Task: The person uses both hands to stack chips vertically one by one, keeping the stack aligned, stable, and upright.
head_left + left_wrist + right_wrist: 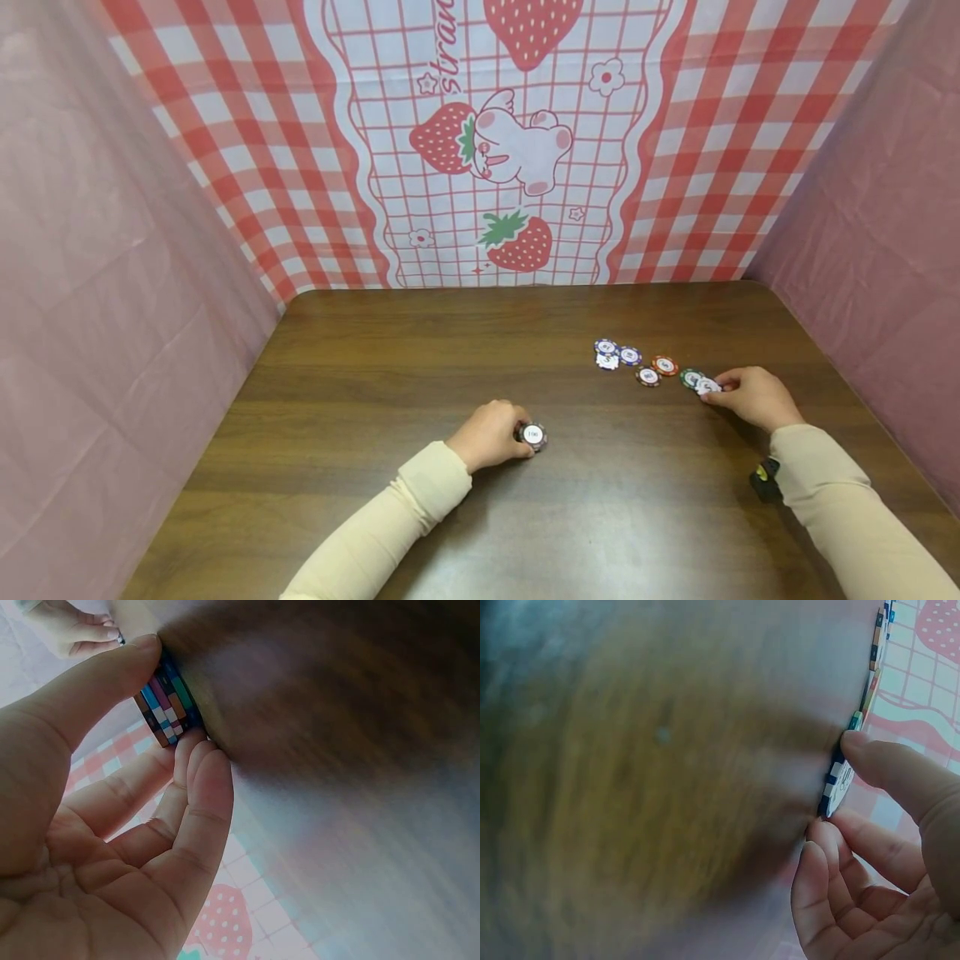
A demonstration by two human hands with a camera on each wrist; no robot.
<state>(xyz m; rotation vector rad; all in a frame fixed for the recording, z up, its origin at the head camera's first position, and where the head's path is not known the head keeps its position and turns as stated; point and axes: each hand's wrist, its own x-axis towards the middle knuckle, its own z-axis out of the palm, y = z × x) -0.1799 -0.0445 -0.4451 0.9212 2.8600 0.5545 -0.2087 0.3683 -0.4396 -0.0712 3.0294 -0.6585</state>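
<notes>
My left hand (489, 435) grips a short stack of poker chips (533, 435) on the table, with a chip marked 100 on top. In the left wrist view, thumb and fingertips hold the stack's edges (166, 705), which show several colours. Farther right, my right hand (759, 397) pinches a white-faced poker chip (707, 387) by its edge. That chip overlaps a green poker chip (687, 378) at its left. Up close in the right wrist view, the pinched chip (838, 782) shows a blue and white edge between thumb and forefinger.
Left of the green chip lie an orange chip (664, 365) and a dark-edged chip (648, 377). Beyond them, a blue chip (630, 356) touches another blue chip (606, 346) and a white chip (607, 362). A checked strawberry cloth (315, 167) hangs behind the wooden table (360, 350).
</notes>
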